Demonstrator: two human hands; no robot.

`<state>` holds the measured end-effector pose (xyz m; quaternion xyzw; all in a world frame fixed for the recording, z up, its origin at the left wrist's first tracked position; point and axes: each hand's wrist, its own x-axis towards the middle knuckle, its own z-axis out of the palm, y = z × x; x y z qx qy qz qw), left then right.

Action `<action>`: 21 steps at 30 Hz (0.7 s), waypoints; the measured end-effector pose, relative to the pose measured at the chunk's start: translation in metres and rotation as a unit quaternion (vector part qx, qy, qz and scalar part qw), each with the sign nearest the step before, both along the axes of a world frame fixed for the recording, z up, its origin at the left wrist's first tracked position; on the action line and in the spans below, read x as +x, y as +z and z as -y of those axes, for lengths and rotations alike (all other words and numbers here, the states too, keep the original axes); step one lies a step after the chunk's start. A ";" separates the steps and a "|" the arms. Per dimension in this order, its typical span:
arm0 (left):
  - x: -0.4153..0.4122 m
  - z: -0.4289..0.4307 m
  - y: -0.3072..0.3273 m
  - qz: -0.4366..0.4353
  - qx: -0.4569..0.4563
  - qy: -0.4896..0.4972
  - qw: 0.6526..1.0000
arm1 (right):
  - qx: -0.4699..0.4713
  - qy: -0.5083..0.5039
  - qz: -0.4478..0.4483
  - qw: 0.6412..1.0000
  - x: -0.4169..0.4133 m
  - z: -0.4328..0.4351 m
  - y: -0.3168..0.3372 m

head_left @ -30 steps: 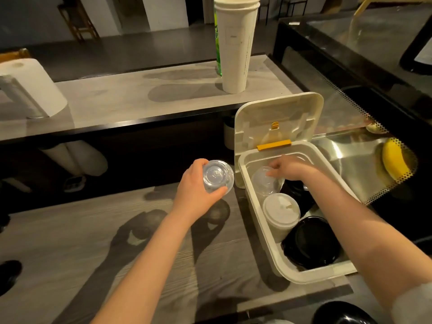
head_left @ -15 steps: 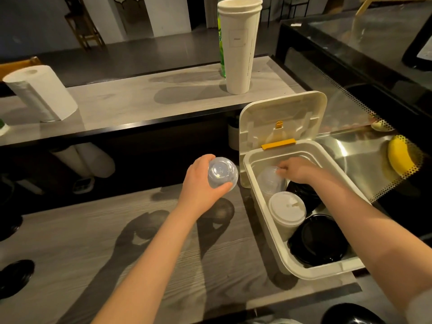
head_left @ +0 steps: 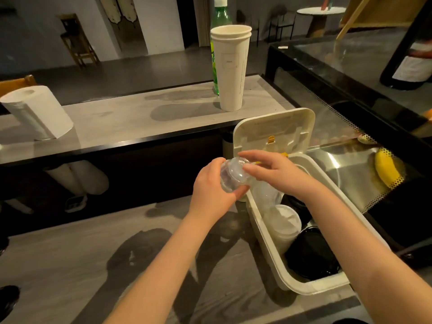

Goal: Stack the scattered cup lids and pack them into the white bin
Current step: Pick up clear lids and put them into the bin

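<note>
My left hand (head_left: 211, 188) grips a stack of clear dome lids (head_left: 232, 175) just above the near-left corner of the white bin (head_left: 264, 232). My right hand (head_left: 271, 170) touches the top of that stack with fingers and thumb spread over it. The bin's lid (head_left: 273, 132) stands open at the back. Inside the bin are more clear lids (head_left: 266, 195), a stack of white lids (head_left: 282, 224) and black lids (head_left: 311, 256).
A stack of tall white paper cups (head_left: 230, 69) and a green bottle (head_left: 218, 18) stand on the raised counter, with a paper towel roll (head_left: 37, 112) at its left. A banana (head_left: 387, 169) lies on the steel surface to the right. Grey wooden worktop (head_left: 70, 265) lies below my arms.
My right hand has come out of the bin and up to the clear lids in my left hand. My left hand has moved right, toward the bin's corner.
</note>
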<state>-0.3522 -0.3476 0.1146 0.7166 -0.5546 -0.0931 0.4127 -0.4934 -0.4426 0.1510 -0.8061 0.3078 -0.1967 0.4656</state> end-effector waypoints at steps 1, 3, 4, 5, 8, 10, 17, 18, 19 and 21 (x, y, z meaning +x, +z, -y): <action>-0.002 0.002 0.000 0.005 0.000 0.002 1.000 | -0.004 -0.003 -0.007 1.000 -0.001 -0.002 0.002; -0.007 0.006 0.001 0.020 0.007 -0.001 1.000 | -0.035 -0.028 -0.021 0.999 -0.004 0.000 0.005; -0.009 0.008 0.001 0.031 0.008 -0.005 0.999 | -0.048 -0.039 -0.028 0.998 -0.006 0.002 0.006; -0.011 0.011 0.001 0.042 0.007 -0.011 0.999 | -0.057 -0.046 -0.034 0.997 -0.007 0.004 0.007; -0.013 0.018 -0.001 0.047 0.017 -0.056 0.997 | -0.076 -0.074 -0.047 0.993 -0.017 0.015 0.006; -0.013 0.026 -0.009 0.055 0.057 -0.081 0.994 | -0.109 -0.104 -0.089 0.985 -0.026 0.028 0.004; -0.014 0.042 -0.055 0.157 0.264 -0.121 0.944 | -0.187 -0.052 -0.335 0.922 -0.025 0.060 -0.015; -0.014 0.042 -0.058 0.157 0.277 -0.122 0.940 | -0.189 -0.036 -0.356 0.915 -0.019 0.063 -0.019; -0.015 0.041 -0.060 0.157 0.283 -0.121 0.938 | -0.185 -0.021 -0.371 0.910 -0.013 0.066 -0.025; -0.014 0.040 -0.061 0.157 0.284 -0.119 0.938 | -0.158 0.002 -0.390 0.907 -0.003 0.072 -0.036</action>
